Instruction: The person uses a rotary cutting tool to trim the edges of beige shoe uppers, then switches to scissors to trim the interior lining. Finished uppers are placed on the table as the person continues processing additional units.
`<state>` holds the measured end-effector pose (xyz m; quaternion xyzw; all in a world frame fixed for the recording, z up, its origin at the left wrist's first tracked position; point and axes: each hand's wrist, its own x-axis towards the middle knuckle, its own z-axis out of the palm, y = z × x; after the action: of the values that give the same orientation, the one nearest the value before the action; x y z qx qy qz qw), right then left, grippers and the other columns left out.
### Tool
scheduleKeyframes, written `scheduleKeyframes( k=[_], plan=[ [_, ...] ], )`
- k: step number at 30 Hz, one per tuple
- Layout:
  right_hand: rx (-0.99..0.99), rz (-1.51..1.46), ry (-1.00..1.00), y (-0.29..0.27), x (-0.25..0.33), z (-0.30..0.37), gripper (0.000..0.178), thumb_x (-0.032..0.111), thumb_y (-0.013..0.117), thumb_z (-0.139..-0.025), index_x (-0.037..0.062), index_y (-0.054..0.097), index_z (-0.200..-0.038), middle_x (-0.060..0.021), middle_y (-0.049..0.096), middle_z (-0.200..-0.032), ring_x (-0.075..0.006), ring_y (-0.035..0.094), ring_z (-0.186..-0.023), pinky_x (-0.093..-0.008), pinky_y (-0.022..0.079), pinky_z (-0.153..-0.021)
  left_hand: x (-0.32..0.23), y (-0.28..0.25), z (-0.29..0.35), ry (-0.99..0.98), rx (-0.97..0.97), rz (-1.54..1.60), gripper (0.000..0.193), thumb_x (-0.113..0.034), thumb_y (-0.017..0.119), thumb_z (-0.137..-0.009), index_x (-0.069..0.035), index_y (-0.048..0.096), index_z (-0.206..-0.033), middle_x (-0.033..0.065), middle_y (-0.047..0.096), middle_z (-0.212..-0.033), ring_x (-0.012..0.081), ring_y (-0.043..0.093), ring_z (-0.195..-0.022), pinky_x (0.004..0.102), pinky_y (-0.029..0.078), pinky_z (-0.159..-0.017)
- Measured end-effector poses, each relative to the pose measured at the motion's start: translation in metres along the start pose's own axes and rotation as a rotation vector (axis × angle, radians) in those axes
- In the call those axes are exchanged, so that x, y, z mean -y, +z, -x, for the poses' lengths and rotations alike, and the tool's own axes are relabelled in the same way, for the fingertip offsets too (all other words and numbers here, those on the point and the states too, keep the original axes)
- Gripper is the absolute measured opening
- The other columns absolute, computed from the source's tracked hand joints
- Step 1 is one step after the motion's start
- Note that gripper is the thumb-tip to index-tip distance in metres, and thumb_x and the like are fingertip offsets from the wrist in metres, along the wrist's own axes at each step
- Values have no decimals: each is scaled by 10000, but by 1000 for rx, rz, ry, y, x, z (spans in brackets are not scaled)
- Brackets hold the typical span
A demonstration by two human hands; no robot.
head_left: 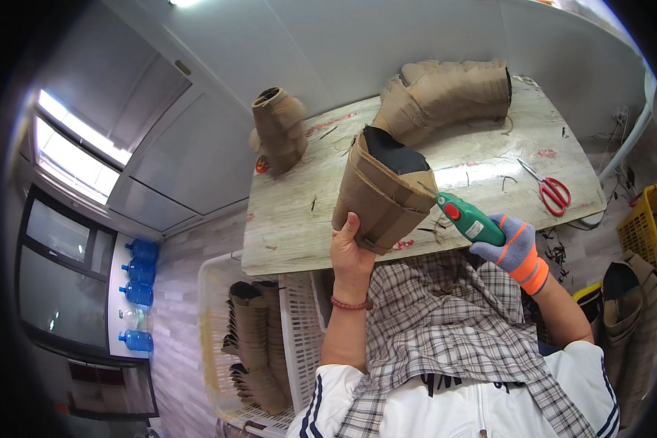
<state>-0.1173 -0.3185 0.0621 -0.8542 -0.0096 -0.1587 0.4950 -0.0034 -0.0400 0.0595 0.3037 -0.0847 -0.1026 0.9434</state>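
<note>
My bare left hand (352, 252) grips the lower edge of a brown fabric boot upper (385, 191) with a dark lining, thumb on its outer face. My right hand (517, 252), in a grey and orange glove, is wrapped round a green handheld power tool (471, 220) with a red button. The tool's thin tip points at the upper's right edge; whether it touches the fabric I cannot tell. Behind the held piece, a long curved stack of similar uppers (445, 98) lies on the table. Another small stack (279, 135) stands at the table's far left.
Red-handled scissors (555, 196) lie on the right of the worn pale table (292, 219), among dark scraps. A white plastic basket (303, 350) with stacked uppers stands below left. To the right are a yellow crate (646, 223) and more stacked uppers (624, 314). Water jugs (137, 292) line the left wall.
</note>
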Motion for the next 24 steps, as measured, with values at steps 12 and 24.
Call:
scheduleKeyframes(
  k=[12,24],
  plan=[
    [-50,-128,84,-7,1,16,544,382,871,-684,-4,676,-1013,-55,671,-697,-70,600,-613,-250,503,-584,38,26,18,56,35,-206,412,-83,666,-900,-5,540,-1284,85,630,-1207,225,613,-1102,400,536,-936],
    [-77,-203,227,-12,13,-7,508,473,812,-735,27,687,-941,-57,624,-643,-83,567,-586,-275,465,-549,75,-2,30,430,185,-1038,247,22,716,-822,18,654,-1061,42,686,-982,119,613,-864,273,487,-792]
  ],
)
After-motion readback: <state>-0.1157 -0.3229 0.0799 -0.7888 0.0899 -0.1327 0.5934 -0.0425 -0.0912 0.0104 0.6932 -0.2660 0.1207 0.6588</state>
